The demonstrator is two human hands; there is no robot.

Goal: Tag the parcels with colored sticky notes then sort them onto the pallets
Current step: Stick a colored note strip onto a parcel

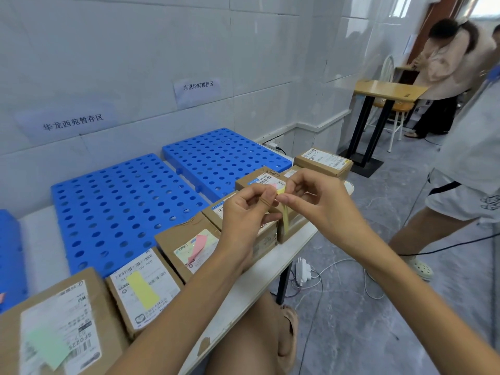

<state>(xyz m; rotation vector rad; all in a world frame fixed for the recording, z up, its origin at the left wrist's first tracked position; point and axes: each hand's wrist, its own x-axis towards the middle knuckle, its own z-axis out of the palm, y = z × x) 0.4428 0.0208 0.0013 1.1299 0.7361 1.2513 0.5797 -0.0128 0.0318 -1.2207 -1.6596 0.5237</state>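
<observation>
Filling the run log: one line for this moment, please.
step: tagging | left hand + right hand: pinch sticky-note pad | yellow note: hanging loose

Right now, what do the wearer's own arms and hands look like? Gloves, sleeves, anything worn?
Left hand and right hand are bare: no gloves, no rings visible. The left forearm and right forearm are uncovered to the frame edge, no sleeve in view, no watch or band at either wrist.
</observation>
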